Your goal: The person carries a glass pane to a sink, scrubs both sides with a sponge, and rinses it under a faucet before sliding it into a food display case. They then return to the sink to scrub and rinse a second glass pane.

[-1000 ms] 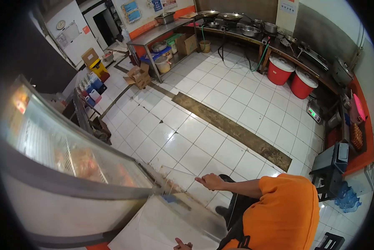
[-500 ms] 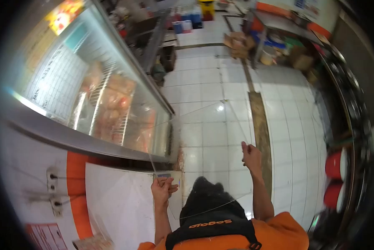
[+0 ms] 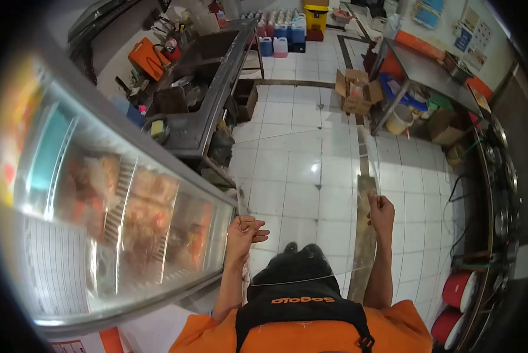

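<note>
Between my hands spreads a large clear plastic sheet or bag, seen mainly by its thin bright edges against the floor and my black apron. My left hand pinches its left edge, with the other fingers partly stretched, beside the glass-door fridge. On the right, my right hand is closed on the opposite edge, above the brown floor strip. Both hands are held apart at about waist height.
A dark sink counter stands ahead on the left, with coloured jugs beyond. An open cardboard box sits by a metal table. Red containers and a pan rack line the right side.
The view has shifted, showing more of the sink counter and the room ahead. Both hands still hold the plastic and appear higher and further right in view.
</note>
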Motion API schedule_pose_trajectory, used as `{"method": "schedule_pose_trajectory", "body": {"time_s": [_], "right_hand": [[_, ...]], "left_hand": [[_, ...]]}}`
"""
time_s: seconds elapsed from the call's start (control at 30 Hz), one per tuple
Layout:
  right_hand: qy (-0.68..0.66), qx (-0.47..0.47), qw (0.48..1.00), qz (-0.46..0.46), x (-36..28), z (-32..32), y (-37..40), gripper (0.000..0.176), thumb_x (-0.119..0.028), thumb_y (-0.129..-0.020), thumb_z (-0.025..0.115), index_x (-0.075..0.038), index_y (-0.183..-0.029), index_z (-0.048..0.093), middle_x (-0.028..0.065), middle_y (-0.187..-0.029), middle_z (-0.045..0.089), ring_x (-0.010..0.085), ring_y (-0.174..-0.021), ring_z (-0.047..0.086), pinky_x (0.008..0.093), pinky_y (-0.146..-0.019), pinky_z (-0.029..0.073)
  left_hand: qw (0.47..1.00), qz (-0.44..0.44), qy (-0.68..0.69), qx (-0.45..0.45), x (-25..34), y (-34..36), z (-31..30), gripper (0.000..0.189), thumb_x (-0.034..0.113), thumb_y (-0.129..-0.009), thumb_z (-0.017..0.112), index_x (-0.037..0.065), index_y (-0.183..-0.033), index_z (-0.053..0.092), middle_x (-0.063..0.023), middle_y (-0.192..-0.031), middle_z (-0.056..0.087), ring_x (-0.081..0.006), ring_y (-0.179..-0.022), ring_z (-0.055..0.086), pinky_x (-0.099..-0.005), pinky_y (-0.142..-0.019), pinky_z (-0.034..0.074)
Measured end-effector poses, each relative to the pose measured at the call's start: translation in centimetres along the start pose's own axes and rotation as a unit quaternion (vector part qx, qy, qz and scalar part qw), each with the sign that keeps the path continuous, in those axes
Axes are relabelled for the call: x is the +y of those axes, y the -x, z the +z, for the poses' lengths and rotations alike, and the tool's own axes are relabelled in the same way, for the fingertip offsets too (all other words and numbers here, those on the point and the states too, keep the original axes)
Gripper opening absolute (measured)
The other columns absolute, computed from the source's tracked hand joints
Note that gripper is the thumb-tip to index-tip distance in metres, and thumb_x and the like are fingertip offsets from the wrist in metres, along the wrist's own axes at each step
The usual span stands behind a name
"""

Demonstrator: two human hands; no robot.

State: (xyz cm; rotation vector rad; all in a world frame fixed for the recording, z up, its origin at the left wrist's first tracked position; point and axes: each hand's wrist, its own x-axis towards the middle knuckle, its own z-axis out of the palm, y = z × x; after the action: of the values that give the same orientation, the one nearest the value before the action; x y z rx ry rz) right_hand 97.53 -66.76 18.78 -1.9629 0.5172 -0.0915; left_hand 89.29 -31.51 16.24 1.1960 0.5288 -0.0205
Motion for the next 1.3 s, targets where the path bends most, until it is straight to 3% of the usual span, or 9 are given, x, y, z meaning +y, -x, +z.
{"method": "schedule_pose_trajectory", "body": {"time_s": [0.1, 0.23, 0.47, 0.8, 0.87, 1.0, 1.17, 1.27, 1.3], "right_hand": [[-0.003, 0.008, 1.0, -0.02, -0.7, 1.2, -6.5, 0.041, -0.038, -0.092, 0.064, 0.0, -0.077, 0.057, 0.0024, -0.054, 0.049, 0.0092, -0.043, 0.048, 0.0262, -0.037, 0.039], [-0.003, 0.01, 1.0, -0.017, -3.1, 5.3, -18.2, 0.039, -0.037, -0.09, 0.068, 0.0, -0.08, 0.06, 0.0012, -0.055, 0.048, 0.0089, -0.043, 0.047, 0.0265, -0.037, 0.039], [0.035, -0.149, 0.983, -0.098, -14.3, 18.3, -37.1, 0.038, -0.037, -0.087, 0.071, -0.001, -0.082, 0.062, 0.0032, -0.056, 0.053, 0.0109, -0.045, 0.052, 0.0279, -0.037, 0.042], [0.064, -0.328, 0.91, -0.247, -32.9, 48.2, -55.3, 0.048, -0.042, -0.086, 0.071, 0.005, -0.09, 0.062, 0.0073, -0.056, 0.055, 0.0147, -0.045, 0.056, 0.0288, -0.043, 0.047], [0.06, -0.356, 0.903, -0.232, -35.8, 52.7, -57.2, 0.045, -0.04, -0.085, 0.072, 0.003, -0.081, 0.06, 0.006, -0.058, 0.054, 0.0133, -0.048, 0.055, 0.0289, -0.042, 0.046], [0.074, -0.394, 0.872, -0.281, -39.4, 63.8, -63.0, 0.048, -0.042, -0.086, 0.071, 0.004, -0.094, 0.065, 0.0107, -0.06, 0.062, 0.0149, -0.048, 0.06, 0.0282, -0.048, 0.047], [0.127, -0.431, 0.817, -0.362, -41.6, 79.4, -69.6, 0.05, -0.046, -0.085, 0.07, 0.003, -0.089, 0.066, 0.0112, -0.063, 0.065, 0.0216, -0.062, 0.066, 0.0359, -0.061, 0.05], [0.096, -0.47, 0.785, -0.392, -40.7, 89.6, -73.4, 0.047, -0.044, -0.086, 0.071, 0.002, -0.084, 0.065, 0.0105, -0.068, 0.065, 0.0151, -0.06, 0.062, 0.0307, -0.059, 0.048], [0.127, -0.461, 0.776, -0.411, -42.9, 90.1, -72.4, 0.05, -0.048, -0.085, 0.071, 0.002, -0.083, 0.065, 0.0122, -0.072, 0.067, 0.0188, -0.067, 0.063, 0.0345, -0.065, 0.05]], "left_hand": [[0.998, -0.006, 0.014, -0.063, 1.7, -7.6, 3.0, 0.022, 0.004, -0.089, 0.066, -0.001, -0.104, 0.05, -0.0168, -0.093, 0.068, -0.0281, -0.074, 0.072, -0.0362, -0.063, 0.062], [0.998, -0.007, 0.031, -0.05, 4.3, -17.4, 7.1, 0.024, 0.002, -0.089, 0.065, -0.003, -0.106, 0.05, -0.0191, -0.096, 0.067, -0.0303, -0.079, 0.072, -0.0373, -0.065, 0.063], [0.992, 0.043, 0.093, 0.074, 9.6, -29.1, 9.4, 0.026, 0.003, -0.09, 0.064, -0.004, -0.11, 0.048, -0.0197, -0.103, 0.064, -0.031, -0.085, 0.071, -0.0364, -0.07, 0.063], [0.95, 0.158, 0.157, 0.22, 17.7, -50.2, 3.8, 0.025, 0.002, -0.093, 0.059, -0.002, -0.116, 0.048, -0.019, -0.111, 0.063, -0.0323, -0.093, 0.069, -0.0391, -0.077, 0.061], [0.941, 0.156, 0.186, 0.238, 18.3, -54.3, 2.5, 0.025, 0.003, -0.093, 0.06, -0.001, -0.116, 0.049, -0.0186, -0.11, 0.064, -0.0321, -0.092, 0.069, -0.0389, -0.076, 0.061], [0.93, 0.154, 0.183, 0.28, 22.7, -63.5, -0.9, 0.027, 0.006, -0.094, 0.059, -0.002, -0.118, 0.05, -0.018, -0.11, 0.064, -0.0315, -0.091, 0.069, -0.0383, -0.077, 0.061], [0.901, 0.16, 0.225, 0.336, 24.3, -73.4, -5.0, 0.03, 0.008, -0.094, 0.06, -0.002, -0.12, 0.049, -0.0178, -0.114, 0.064, -0.031, -0.092, 0.07, -0.0384, -0.077, 0.061], [0.874, 0.156, 0.232, 0.396, 24.3, -77.7, -5.7, 0.03, 0.008, -0.094, 0.061, -0.001, -0.12, 0.049, -0.0169, -0.114, 0.065, -0.0302, -0.093, 0.07, -0.0381, -0.076, 0.061], [0.868, 0.152, 0.246, 0.404, 24.7, -79.4, -6.8, 0.03, 0.008, -0.094, 0.061, -0.001, -0.12, 0.05, -0.0164, -0.114, 0.065, -0.03, -0.093, 0.07, -0.038, -0.076, 0.06]]}}
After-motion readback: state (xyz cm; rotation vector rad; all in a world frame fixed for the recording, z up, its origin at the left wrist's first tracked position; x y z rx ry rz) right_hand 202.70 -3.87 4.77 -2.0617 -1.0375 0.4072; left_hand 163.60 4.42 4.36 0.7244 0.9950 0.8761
